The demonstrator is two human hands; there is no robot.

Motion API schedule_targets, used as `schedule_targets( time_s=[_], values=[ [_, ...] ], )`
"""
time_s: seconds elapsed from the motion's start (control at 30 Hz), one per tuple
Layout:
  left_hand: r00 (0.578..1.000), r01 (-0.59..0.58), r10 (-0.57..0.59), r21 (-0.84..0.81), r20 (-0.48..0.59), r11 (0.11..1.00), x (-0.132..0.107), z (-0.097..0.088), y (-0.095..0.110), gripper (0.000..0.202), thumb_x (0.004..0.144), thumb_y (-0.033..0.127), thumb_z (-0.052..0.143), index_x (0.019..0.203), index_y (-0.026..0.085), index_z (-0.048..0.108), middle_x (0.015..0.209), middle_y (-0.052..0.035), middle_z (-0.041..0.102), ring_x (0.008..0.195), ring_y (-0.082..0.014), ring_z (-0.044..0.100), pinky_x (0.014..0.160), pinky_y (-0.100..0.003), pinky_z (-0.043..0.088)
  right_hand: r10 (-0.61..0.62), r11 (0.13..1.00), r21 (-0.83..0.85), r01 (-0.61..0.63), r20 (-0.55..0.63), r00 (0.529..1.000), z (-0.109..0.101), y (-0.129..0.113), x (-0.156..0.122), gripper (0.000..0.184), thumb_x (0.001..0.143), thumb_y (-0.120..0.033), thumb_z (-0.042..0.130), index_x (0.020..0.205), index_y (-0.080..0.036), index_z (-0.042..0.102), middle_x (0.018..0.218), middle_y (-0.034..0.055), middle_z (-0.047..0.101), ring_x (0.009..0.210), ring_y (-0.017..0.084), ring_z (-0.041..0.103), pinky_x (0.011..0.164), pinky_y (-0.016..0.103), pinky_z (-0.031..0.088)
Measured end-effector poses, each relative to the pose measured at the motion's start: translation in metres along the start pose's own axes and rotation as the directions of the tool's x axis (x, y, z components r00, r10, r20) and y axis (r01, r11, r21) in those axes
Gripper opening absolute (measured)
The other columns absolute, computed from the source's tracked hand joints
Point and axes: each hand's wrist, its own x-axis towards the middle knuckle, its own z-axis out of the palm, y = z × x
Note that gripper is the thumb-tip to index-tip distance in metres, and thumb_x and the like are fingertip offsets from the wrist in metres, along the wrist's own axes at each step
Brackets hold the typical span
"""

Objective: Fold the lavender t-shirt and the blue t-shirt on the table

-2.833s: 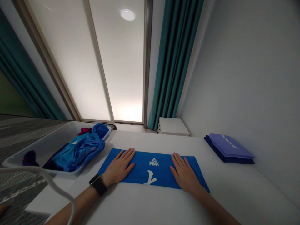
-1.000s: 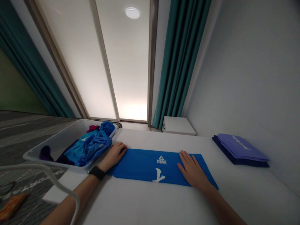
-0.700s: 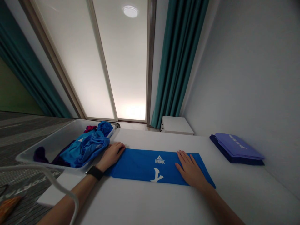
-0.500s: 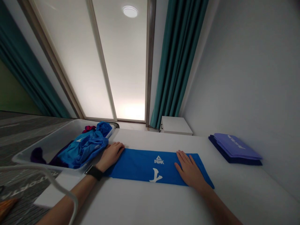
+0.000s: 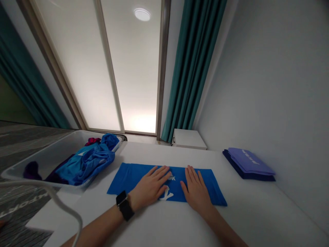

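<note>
A folded blue garment (image 5: 128, 176) with a white logo lies as a long flat strip across the white table (image 5: 164, 226). My left hand (image 5: 150, 187) rests flat on its middle, fingers stretched out, partly covering the logo. A dark watch is on that wrist. My right hand (image 5: 195, 188) lies flat just beside it, fingers spread on the cloth. Neither hand holds anything.
A grey plastic bin (image 5: 51, 154) at the left holds crumpled blue and purple clothes (image 5: 87, 159). A stack of folded purple and navy garments (image 5: 248, 164) sits at the right near the wall. A white cable (image 5: 59, 209) curves at lower left. A small white cabinet (image 5: 189, 139) stands behind the table.
My left hand has moved from the garment's left end to its middle and opened flat. My right hand has slid a little left toward the middle.
</note>
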Motion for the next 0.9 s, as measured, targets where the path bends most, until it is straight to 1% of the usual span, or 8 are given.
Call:
schedule_targets(
  time_s=[0.1,0.23,0.4,0.6,0.67,0.73,0.83,0.9],
  values=[
    [0.998,-0.022,0.025,-0.046,0.057,0.999,0.01,0.014,0.009,0.054,0.1,0.045,0.035,0.15,0.027,0.029,0.157,-0.005,0.028,0.144,-0.0239,0.027,0.117,-0.044,0.023,0.091,0.996,-0.006,-0.091,0.04,0.995,0.004,0.004,-0.003,0.074,0.097,-0.054,0.02,0.148,-0.002,0.031,0.156,0.0172,0.024,0.146,0.028,0.016,0.119,0.047,0.009],
    [0.996,-0.008,0.013,-0.067,0.088,0.998,0.007,0.017,-0.008,0.057,0.1,0.051,0.033,0.152,0.03,0.024,0.158,-0.0038,0.026,0.144,-0.0246,0.026,0.117,-0.044,0.022,0.202,0.979,-0.016,-0.202,0.09,0.975,0.005,0.021,-0.004,0.077,0.096,-0.054,0.021,0.148,0.002,0.028,0.156,0.02,0.022,0.146,0.03,0.017,0.119,0.046,0.01],
    [0.991,0.026,-0.021,-0.032,0.13,0.999,-0.007,0.004,-0.03,0.058,0.101,0.051,0.03,0.153,0.032,0.016,0.159,-0.0025,0.021,0.145,-0.025,0.024,0.117,-0.047,0.021,0.194,0.981,0.0,-0.194,0.072,0.978,0.009,0.03,-0.001,0.078,0.095,-0.056,0.02,0.148,0.001,0.029,0.156,0.02,0.021,0.146,0.03,0.015,0.119,0.045,0.008],
    [0.995,0.018,-0.017,-0.009,0.099,1.0,-0.025,0.0,-0.036,0.053,0.104,0.041,0.026,0.154,0.03,0.014,0.16,-0.0016,0.016,0.146,-0.023,0.021,0.119,-0.045,0.016,0.133,0.991,-0.003,-0.133,0.094,0.987,0.013,0.042,0.017,0.075,0.097,-0.052,0.017,0.149,0.001,0.026,0.157,0.0183,0.021,0.146,0.027,0.013,0.119,0.042,0.01],
    [0.994,-0.01,0.014,-0.03,0.111,0.999,-0.026,-0.005,-0.038,0.052,0.104,0.039,0.026,0.154,0.03,0.014,0.16,-0.0011,0.017,0.146,-0.022,0.02,0.12,-0.043,0.014,0.13,0.991,-0.009,-0.13,0.1,0.986,0.011,0.043,0.021,0.075,0.097,-0.051,0.017,0.149,0.001,0.025,0.157,0.0182,0.021,0.146,0.026,0.013,0.119,0.042,0.01],
    [0.984,-0.087,0.097,-0.074,0.148,0.993,-0.025,-0.014,-0.043,0.052,0.104,0.038,0.028,0.153,0.031,0.015,0.159,0.0003,0.019,0.146,-0.0209,0.02,0.121,-0.041,0.012,0.13,0.991,-0.014,-0.129,0.115,0.985,0.007,0.042,0.022,0.074,0.097,-0.05,0.017,0.149,0.001,0.024,0.157,0.0182,0.021,0.146,0.026,0.013,0.119,0.041,0.011],
    [0.946,-0.211,0.242,-0.157,0.216,0.965,-0.024,-0.028,-0.053,0.052,0.103,0.038,0.034,0.152,0.034,0.017,0.158,0.0023,0.022,0.145,-0.0195,0.022,0.121,-0.039,0.01,0.133,0.991,-0.011,-0.133,0.132,0.982,0.005,0.041,0.021,0.073,0.097,-0.049,0.018,0.15,0.001,0.023,0.157,0.0178,0.019,0.146,0.026,0.013,0.119,0.041,0.01],
    [0.933,-0.225,0.269,-0.194,0.24,0.955,-0.026,-0.033,-0.059,0.053,0.102,0.038,0.036,0.152,0.035,0.018,0.158,0.0024,0.023,0.145,-0.0193,0.023,0.121,-0.038,0.011,0.133,0.991,-0.007,-0.133,0.132,0.982,0.006,0.042,0.021,0.073,0.098,-0.05,0.018,0.149,0.001,0.023,0.157,0.018,0.019,0.147,0.026,0.013,0.119,0.042,0.01]
  ],
)
